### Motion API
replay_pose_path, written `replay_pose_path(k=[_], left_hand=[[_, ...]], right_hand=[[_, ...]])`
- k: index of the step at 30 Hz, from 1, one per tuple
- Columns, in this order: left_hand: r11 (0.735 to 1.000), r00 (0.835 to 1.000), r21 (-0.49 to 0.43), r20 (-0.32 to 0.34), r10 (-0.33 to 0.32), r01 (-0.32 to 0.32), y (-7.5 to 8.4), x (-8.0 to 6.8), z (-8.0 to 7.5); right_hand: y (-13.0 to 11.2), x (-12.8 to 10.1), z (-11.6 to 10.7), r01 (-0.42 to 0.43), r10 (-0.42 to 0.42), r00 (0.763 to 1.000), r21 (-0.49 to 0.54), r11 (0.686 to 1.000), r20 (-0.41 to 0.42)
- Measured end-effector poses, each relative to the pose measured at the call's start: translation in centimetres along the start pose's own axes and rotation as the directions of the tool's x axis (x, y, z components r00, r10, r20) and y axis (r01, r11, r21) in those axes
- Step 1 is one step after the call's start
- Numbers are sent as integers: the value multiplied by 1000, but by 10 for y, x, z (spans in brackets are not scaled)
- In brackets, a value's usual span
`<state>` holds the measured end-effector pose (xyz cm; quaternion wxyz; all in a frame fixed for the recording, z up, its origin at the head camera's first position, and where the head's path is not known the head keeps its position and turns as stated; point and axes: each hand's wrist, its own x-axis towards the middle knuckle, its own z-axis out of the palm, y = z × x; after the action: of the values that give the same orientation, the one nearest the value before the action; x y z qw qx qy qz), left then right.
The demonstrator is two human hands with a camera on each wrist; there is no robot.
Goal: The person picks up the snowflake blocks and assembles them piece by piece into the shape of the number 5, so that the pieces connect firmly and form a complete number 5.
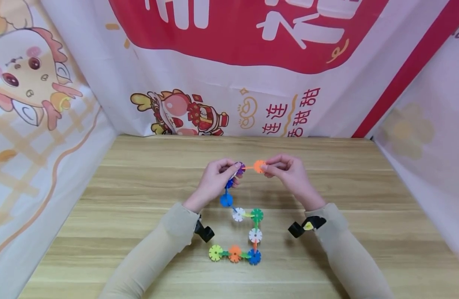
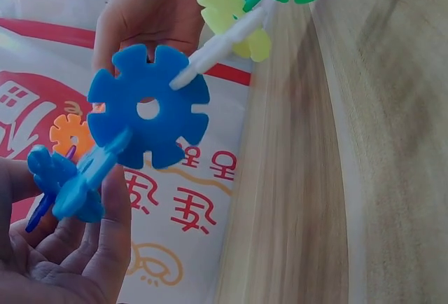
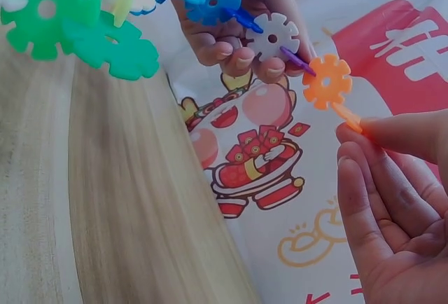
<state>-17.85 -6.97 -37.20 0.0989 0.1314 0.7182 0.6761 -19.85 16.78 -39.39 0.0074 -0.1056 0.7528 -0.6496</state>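
Observation:
A chain of notched plastic snowflake discs hangs from my left hand (image 1: 213,177), which grips it near a purple disc (image 1: 241,168). Between finger and thumb, my right hand (image 1: 292,176) pinches an orange disc (image 1: 259,166) at the chain's upper end. Another orange disc (image 3: 327,81) links it to the purple one. Below the left hand the chain runs through a blue disc (image 1: 226,200), a white disc (image 1: 238,214) and a green disc (image 1: 257,215). It bends down, then left, to a yellow-green disc (image 1: 215,252). The left fingers partly hide the discs they hold.
A wood-grain table (image 1: 158,153) lies under the hands. Printed cloth (image 1: 229,79) stands upright along its back, with more cloth at both sides. Each wrist carries a small black camera, one at the left (image 1: 204,231) and one at the right (image 1: 297,229).

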Motion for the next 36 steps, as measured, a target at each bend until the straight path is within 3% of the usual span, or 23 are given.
replay_pose_path(k=[20, 23, 29, 32, 36], left_hand=[[999, 999, 32, 16, 37, -37, 3, -3, 5], [997, 998, 44, -2, 59, -59, 0, -1, 8], [983, 990, 116, 29, 141, -144, -10, 10, 19], [988, 989, 57, 6, 146, -146, -12, 15, 17], [995, 995, -5, -17, 99, -100, -7, 13, 9]], right_hand=[[1, -6, 4, 6, -6, 1000, 4, 1000, 8], [-3, -9, 7, 15, -15, 1000, -7, 1000, 6], [-21, -16, 20, 64, -62, 997, -49, 997, 52], [-28, -16, 19, 73, -73, 997, -64, 995, 14], [-28, -14, 11, 31, -32, 999, -66, 997, -11]])
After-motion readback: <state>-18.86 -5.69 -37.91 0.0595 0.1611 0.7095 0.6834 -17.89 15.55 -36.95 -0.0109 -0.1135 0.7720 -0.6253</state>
